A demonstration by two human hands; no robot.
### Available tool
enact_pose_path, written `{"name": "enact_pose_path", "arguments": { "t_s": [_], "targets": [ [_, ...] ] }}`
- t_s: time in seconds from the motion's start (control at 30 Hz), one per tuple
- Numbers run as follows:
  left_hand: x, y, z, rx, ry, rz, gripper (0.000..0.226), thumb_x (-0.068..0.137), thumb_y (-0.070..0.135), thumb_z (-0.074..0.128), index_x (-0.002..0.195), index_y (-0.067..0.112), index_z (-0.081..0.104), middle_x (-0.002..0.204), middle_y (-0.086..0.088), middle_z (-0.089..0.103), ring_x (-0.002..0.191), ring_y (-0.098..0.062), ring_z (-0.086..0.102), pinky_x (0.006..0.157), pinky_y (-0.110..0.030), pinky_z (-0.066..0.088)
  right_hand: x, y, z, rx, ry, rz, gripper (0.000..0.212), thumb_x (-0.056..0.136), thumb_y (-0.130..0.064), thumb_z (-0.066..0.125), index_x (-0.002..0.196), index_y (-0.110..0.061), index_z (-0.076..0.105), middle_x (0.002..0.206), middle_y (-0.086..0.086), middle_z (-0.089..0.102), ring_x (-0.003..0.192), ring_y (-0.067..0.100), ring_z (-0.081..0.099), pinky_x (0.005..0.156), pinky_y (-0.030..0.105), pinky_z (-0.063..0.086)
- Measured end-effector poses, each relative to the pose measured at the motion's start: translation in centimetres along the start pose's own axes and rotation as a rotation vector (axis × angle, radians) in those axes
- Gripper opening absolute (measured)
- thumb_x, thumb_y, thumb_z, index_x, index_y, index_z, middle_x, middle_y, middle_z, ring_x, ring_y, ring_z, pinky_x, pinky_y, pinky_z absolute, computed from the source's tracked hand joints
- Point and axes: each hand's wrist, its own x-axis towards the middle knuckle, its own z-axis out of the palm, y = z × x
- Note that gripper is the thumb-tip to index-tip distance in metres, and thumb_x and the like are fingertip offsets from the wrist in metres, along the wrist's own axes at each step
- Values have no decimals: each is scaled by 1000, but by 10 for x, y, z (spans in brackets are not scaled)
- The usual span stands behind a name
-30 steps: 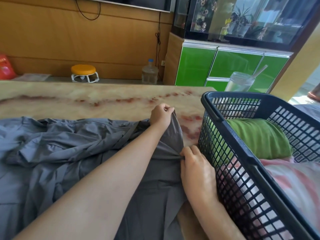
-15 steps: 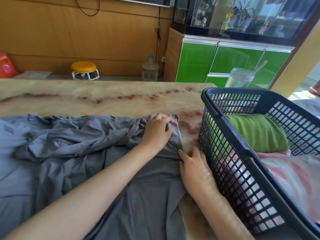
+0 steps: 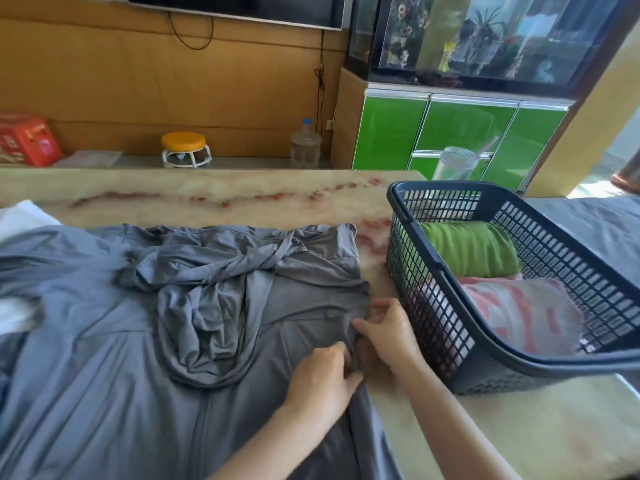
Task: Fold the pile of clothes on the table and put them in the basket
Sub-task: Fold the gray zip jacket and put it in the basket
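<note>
A large grey garment (image 3: 145, 327) lies spread and rumpled over the left and middle of the marble table (image 3: 242, 195). Its right edge is bunched near the basket. My left hand (image 3: 320, 379) and my right hand (image 3: 388, 329) meet at that edge, both pinching the grey cloth between fingers and thumb. To the right stands a dark blue plastic basket (image 3: 426, 251) holding a folded green cloth (image 3: 471, 247) at the back and a folded pink and white cloth (image 3: 519, 313) in front.
White cloth (image 3: 20, 220) peeks out under the grey garment at the far left. More grey fabric (image 3: 595, 223) lies behind the basket on the right. A clear cup with a straw (image 3: 455, 164) stands beyond the basket. Bare tabletop shows near the front right.
My left hand has drawn back from the garment's far corner to meet my right hand at the right edge. The view has pulled back, showing more of the garment and table.
</note>
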Motion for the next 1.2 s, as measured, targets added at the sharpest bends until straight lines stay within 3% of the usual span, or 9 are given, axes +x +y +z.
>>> {"name": "enact_pose_path", "arguments": {
  "t_s": [0.13, 0.3, 0.4, 0.5, 0.63, 0.77, 0.87, 1.0, 1.2],
  "targets": [
    [-5, 6, 5, -383, -52, -40, 11, 89, 24, 60, 81, 22, 53, 58, 7, 61, 61, -15, 63, 60, -30, 52, -2, -16, -5, 162, 102, -40, 30, 80, -1, 64, 107, -7, 54, 74, -1, 55, 61, 13, 53, 50, 19, 41],
    [-22, 8, 22, 38, 70, 194, 31, 92, 36, 51, 121, 24, 52, 115, 4, 49, 112, -14, 45, 97, -25, 37, 1, -17, -18, -459, 52, -347, 31, 88, -4, 58, 116, -12, 48, 113, 8, 54, 102, 29, 57, 83, 36, 46],
    [-26, 2, 27, 202, 278, 276, 40, 92, 33, 50, 132, 26, 49, 135, 3, 43, 132, -19, 36, 106, -30, 33, -10, -7, -21, -364, -71, -239, 59, 90, -22, 62, 139, -8, 33, 135, 16, 46, 124, 32, 46, 100, 34, 38],
    [-24, -7, 26, 328, 111, 209, 54, 99, 36, 37, 149, 22, 21, 157, 2, 14, 146, -17, 5, 116, -41, 8, -20, 14, -27, -275, -103, -137, 56, 91, -14, 59, 140, -8, 33, 119, 15, 58, 105, 28, 59, 92, 40, 49],
    [-28, -14, 27, 438, -75, 168, 56, 102, 37, 24, 151, 24, 0, 157, 4, -14, 144, -16, -15, 116, -43, -8, -46, 43, -35, -130, -229, -31, 34, 83, 3, 65, 113, -5, 49, 72, -1, 57, 50, 5, 54, 47, 19, 45],
    [-31, -17, 32, 443, -40, 172, 53, 103, 27, 20, 151, 26, -3, 157, 4, -16, 144, -15, -17, 115, -44, -10, -58, 48, -32, -216, -248, -26, 28, 69, -7, 77, 73, -20, 53, 68, 6, 64, 67, 21, 60, 67, 36, 53],
    [-34, -19, 31, 421, -30, 180, 58, 101, 15, 23, 151, 26, -3, 157, 4, -15, 144, -14, -16, 116, -43, -9, -63, 47, -29, -355, -301, -68, 34, 74, -24, 77, 55, -13, 52, 55, 4, 53, 52, 14, 45, 54, 28, 36],
    [-38, -19, 26, 397, -75, 178, 63, 98, 9, 26, 150, 26, -4, 157, 4, -17, 144, -14, -17, 117, -42, -10, -78, 49, -31, -431, -297, -121, 47, 73, -44, 76, 52, -14, 48, 48, -6, 45, 44, 7, 38, 47, 23, 28],
    [-35, -19, 26, 329, -111, 172, 53, 103, 24, 25, 150, 32, 2, 158, 4, -14, 144, -15, -16, 116, -42, -10, -99, 59, -41, -384, -166, -139, 31, 80, -27, 72, 56, -21, 53, 59, -2, 60, 59, 16, 57, 59, 27, 45]
  ]
}}
